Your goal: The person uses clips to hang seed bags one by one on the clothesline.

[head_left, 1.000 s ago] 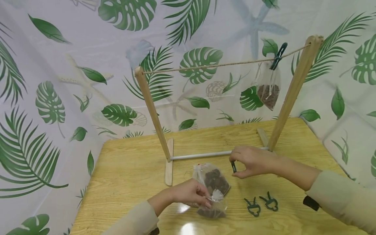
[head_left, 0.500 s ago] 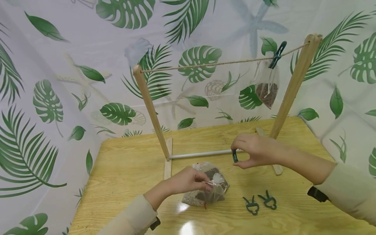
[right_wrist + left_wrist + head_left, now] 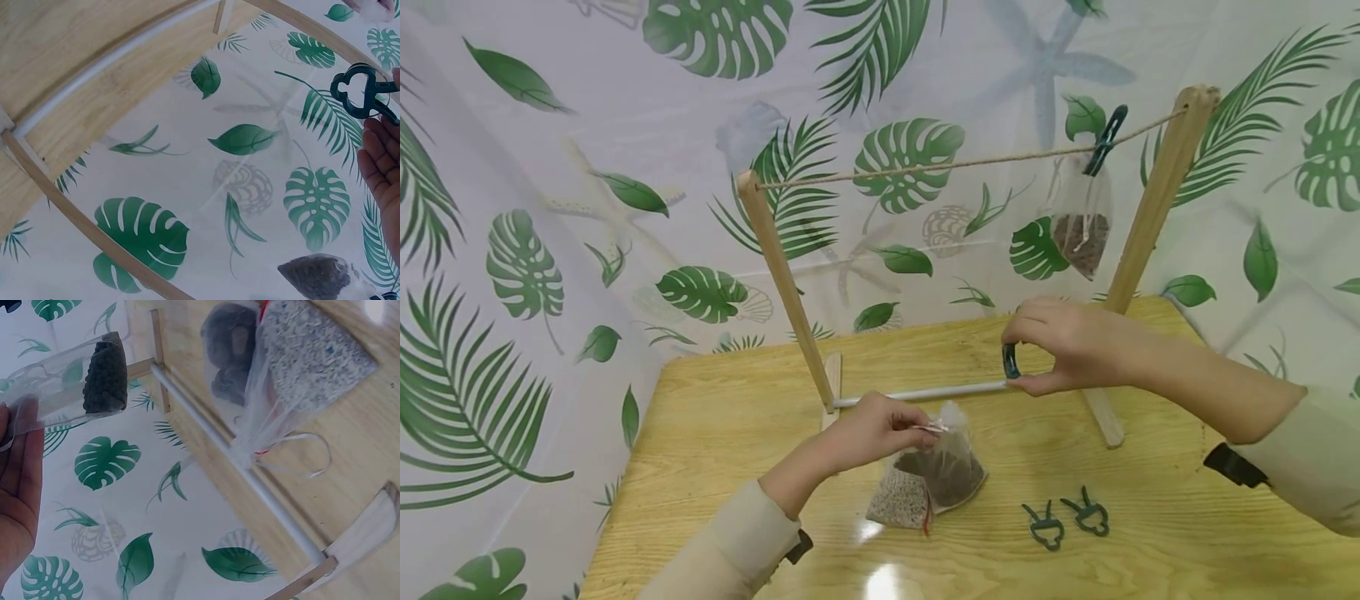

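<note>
Dangling from the left hand [image 3: 880, 429], a see-through bag [image 3: 105, 381] of dark bumpy pieces is up off the table [image 3: 737, 433], its neck pinched between thumb and fingers. Across from it, the right hand [image 3: 1067, 342] pinches a dark green clip [image 3: 357, 90] by its two handles – thumb on one side, fingers on the other – with the loop end sticking out past the fingertips. Clip and held bag are apart.

Under the held bag, as the head camera sees it, two more bags lie side by side on the table: a bag of dark lumps [image 3: 231, 353] and a bag of pale gray bits [image 3: 319, 356]. To their right, a pair of matching clips [image 3: 1045, 527] sits on the wood.

Behind stands a wooden frame [image 3: 786, 292] with a white rod [image 3: 940, 390] low down and a rope [image 3: 925, 169] strung across its top. Near the rope's right end, another clip [image 3: 1105, 142] holds up a bag of brownish stuff [image 3: 1082, 232]. Leaf-print cloth [image 3: 700, 125] covers the walls.
</note>
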The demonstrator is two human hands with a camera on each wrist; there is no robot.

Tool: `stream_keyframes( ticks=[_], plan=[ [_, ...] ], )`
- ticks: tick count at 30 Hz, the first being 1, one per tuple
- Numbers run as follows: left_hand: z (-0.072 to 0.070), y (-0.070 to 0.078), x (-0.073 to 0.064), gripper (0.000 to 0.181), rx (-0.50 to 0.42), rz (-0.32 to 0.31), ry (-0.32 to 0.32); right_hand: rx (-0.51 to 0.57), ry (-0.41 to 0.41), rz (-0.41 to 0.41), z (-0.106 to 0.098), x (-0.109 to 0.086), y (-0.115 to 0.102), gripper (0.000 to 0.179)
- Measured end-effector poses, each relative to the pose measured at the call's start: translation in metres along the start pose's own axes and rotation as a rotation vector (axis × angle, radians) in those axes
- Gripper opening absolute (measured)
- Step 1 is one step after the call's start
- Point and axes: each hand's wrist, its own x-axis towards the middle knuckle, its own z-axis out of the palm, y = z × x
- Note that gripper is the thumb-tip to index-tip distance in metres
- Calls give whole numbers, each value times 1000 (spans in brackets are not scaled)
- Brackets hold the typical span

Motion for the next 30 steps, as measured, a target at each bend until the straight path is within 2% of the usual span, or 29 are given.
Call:
stream_keyframes(
  ticks=[10, 21, 30],
  plan=[
    [-15, 18, 16, 15, 92, 20, 108, -25, 52, -17, -21, 10, 6, 38],
    [-27, 42, 37, 16, 204, 28, 195, -72, 49, 18, -50, 14, 8, 44],
    [-35, 58, 56, 15, 178, 147, 362, -86, 84, 29, -72, 25, 18, 48]
  ],
)
